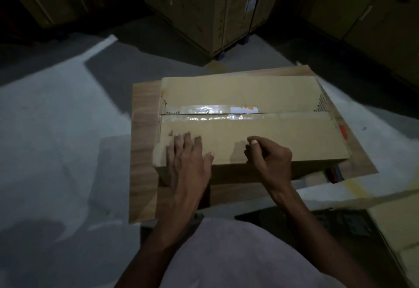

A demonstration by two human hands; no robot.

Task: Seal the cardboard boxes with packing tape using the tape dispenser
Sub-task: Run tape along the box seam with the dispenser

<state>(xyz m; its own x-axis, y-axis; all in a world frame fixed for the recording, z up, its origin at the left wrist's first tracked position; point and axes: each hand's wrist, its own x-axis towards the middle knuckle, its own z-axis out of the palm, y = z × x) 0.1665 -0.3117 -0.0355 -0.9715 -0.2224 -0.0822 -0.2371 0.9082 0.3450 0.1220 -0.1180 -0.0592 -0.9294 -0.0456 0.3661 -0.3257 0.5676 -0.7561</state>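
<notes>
A brown cardboard box point(283, 133) lies in front of me on flat sheets of cardboard point(142, 151). Its two top flaps meet along a centre seam, and shiny clear tape point(210, 112) covers the left and middle part of that seam. My left hand point(188, 158) rests flat, fingers spread, on the near left corner of the box top. Over the near edge near the middle, my right hand point(269, 158) is curled into a loose fist with nothing visible in it. No tape dispenser is in view.
Large stacked cartons point(204, 8) stand on the grey floor behind the box, with more at the far left and right. A red and blue object point(335, 172) peeks out under the box's right end. Another carton point(394, 224) is at my lower right.
</notes>
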